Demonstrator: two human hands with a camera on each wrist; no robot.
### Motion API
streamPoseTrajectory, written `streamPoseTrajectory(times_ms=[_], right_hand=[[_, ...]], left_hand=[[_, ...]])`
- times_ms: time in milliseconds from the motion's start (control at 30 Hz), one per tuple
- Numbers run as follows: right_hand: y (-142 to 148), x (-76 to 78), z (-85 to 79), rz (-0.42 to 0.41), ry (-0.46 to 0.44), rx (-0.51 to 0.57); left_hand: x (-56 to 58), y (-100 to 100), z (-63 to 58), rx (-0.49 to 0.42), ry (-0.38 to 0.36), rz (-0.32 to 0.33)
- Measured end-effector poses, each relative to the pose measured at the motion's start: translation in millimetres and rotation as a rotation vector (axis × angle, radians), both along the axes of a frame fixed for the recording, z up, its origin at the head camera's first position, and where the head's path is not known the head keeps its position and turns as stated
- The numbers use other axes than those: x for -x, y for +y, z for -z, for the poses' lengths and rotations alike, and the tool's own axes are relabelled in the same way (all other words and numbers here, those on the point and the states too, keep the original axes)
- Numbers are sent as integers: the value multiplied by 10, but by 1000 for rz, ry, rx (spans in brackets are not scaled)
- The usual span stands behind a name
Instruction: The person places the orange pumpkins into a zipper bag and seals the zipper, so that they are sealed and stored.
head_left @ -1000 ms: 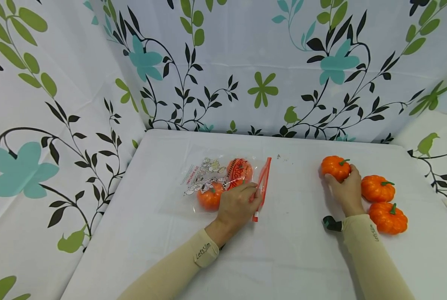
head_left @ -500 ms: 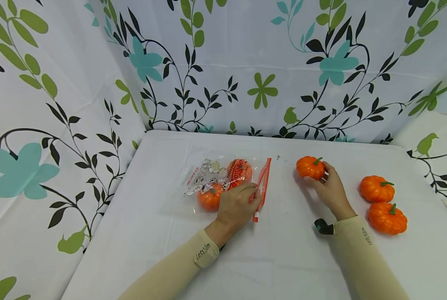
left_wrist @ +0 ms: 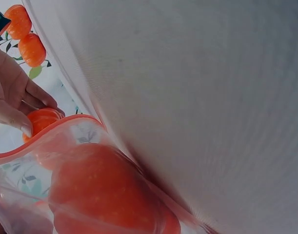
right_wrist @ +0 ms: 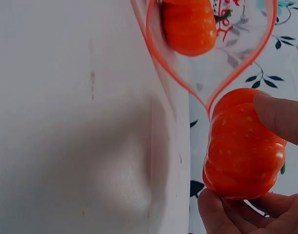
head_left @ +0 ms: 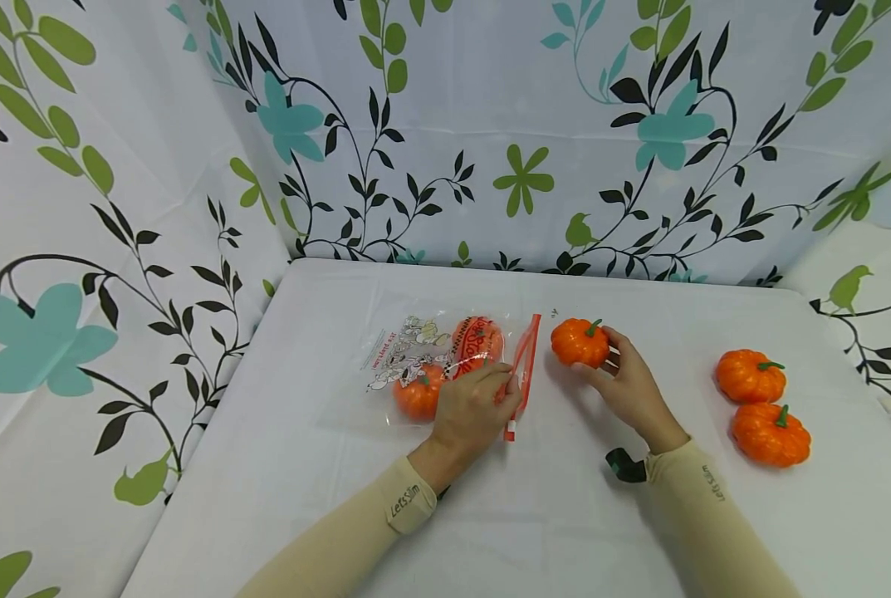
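Note:
A clear zip bag [head_left: 385,399] with a red-edged mouth [head_left: 526,365] lies on the table, printed with figures and red lettering. Inside it are orange toy pumpkins [head_left: 418,394]; one sits partly under the print. My left hand [head_left: 473,415] pinches the bag near its mouth, which gapes in the right wrist view. My right hand [head_left: 632,390] holds another orange pumpkin [head_left: 575,341] with a green stem, between thumb and fingers, just right of the mouth. In the right wrist view this held pumpkin [right_wrist: 244,146] is close to the bag's red rim [right_wrist: 207,100].
Two more orange pumpkins, one behind [head_left: 750,376] and one in front [head_left: 771,435], rest at the right side of the white-covered table [head_left: 535,531]. A patterned curtain [head_left: 430,166] stands behind the table and at both sides.
My right hand has carried its pumpkin leftward, away from the two pumpkins at right and towards the bag's mouth. The left hand and bag have stayed in place.

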State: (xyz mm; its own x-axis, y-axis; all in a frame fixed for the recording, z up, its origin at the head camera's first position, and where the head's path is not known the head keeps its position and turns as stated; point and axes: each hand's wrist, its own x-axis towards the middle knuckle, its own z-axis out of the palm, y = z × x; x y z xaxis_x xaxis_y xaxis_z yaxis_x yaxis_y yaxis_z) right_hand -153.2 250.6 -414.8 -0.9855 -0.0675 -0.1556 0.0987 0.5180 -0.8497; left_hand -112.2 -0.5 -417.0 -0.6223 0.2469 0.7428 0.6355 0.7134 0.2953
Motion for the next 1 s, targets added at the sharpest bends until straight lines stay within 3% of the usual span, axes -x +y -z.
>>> streamPoseTrajectory(times_ms=[567,1000], right_hand=[[-344,-165,143,-103,47,-2],[-496,-160,191,-146,72,-15]], left_hand=[[3,-6,0,-36,7,25],[-4,-13,-3,-33,4,38]])
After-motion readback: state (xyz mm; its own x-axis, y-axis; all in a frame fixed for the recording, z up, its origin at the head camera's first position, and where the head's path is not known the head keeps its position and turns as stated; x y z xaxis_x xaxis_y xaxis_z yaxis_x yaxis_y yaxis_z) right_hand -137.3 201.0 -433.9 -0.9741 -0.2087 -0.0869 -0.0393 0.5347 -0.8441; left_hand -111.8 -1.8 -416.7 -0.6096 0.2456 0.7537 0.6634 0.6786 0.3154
